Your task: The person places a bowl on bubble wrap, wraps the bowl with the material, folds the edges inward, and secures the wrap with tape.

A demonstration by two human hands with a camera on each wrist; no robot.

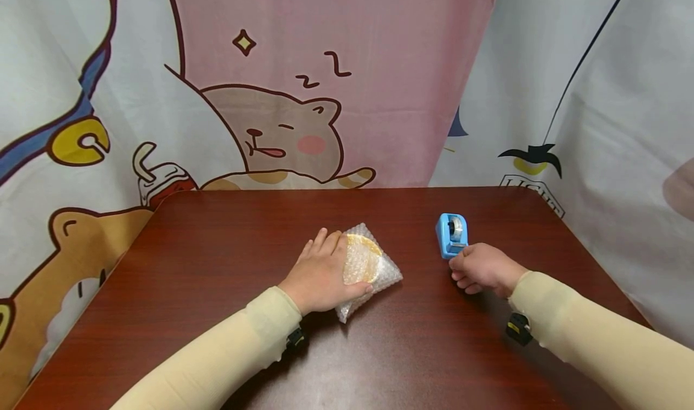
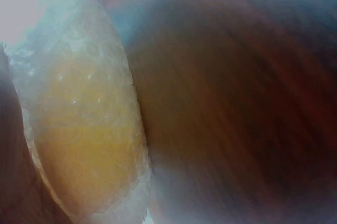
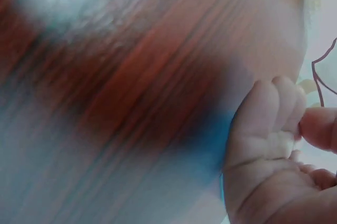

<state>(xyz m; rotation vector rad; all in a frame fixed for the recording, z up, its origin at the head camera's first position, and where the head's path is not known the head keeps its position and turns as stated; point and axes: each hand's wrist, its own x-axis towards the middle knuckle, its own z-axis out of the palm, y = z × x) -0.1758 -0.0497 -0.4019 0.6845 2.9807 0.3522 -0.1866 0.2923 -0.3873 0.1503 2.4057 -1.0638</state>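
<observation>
A packet in bubble wrap point(image 1: 374, 273), with something yellow and white showing through, lies on the table near its middle. My left hand point(image 1: 320, 274) rests over its left side, fingers straight and the thumb along its front. In the left wrist view the bubble wrap point(image 2: 84, 129) looms large and blurred. To the right stands a light blue tape dispenser point(image 1: 446, 235) with a roll of clear tape point(image 1: 456, 227). My right hand point(image 1: 490, 270) is at the dispenser's near end, thumb and finger pinched together on the clear tape's end, mostly hidden. Curled fingers point(image 3: 263, 113) show in the right wrist view.
Both things are on a dark red-brown wooden table point(image 1: 228, 247). Behind it hangs a printed cartoon curtain point(image 1: 401, 85), reaching round both sides. The dispenser stands a short way right of the packet, with bare tabletop between them.
</observation>
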